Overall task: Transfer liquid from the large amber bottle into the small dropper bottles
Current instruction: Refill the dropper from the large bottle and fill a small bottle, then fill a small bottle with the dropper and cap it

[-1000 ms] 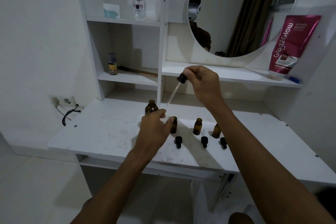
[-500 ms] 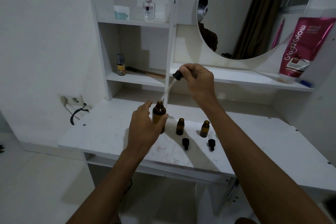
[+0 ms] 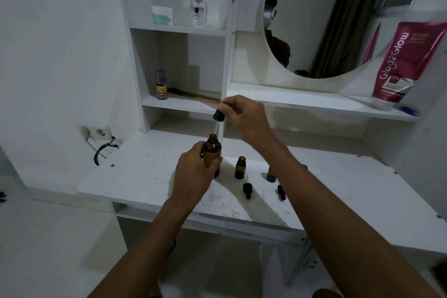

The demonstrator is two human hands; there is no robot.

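Observation:
The large amber bottle (image 3: 212,152) stands on the white desk (image 3: 150,176), and my left hand (image 3: 196,172) wraps around its body. My right hand (image 3: 244,116) pinches the black bulb of a dropper (image 3: 219,115); its glass tube points down into the bottle's open neck. To the right stand two small amber dropper bottles, one in full view (image 3: 240,167), one (image 3: 271,174) partly hidden by my right forearm. Two black dropper caps (image 3: 247,190) (image 3: 281,191) lie in front of them.
A shelf unit rises behind the desk with a perfume bottle (image 3: 199,8), a small jar (image 3: 161,15), a spray can (image 3: 161,85) and a comb (image 3: 193,95). A round mirror (image 3: 338,14) and a pink tube (image 3: 408,63) are at the right. A wall socket with cable (image 3: 101,143) is at the left.
My right hand has come down and brought the dropper's tube into the large bottle's neck. My left hand has shifted from beside the small bottles to grip the large bottle. The camera view moved left.

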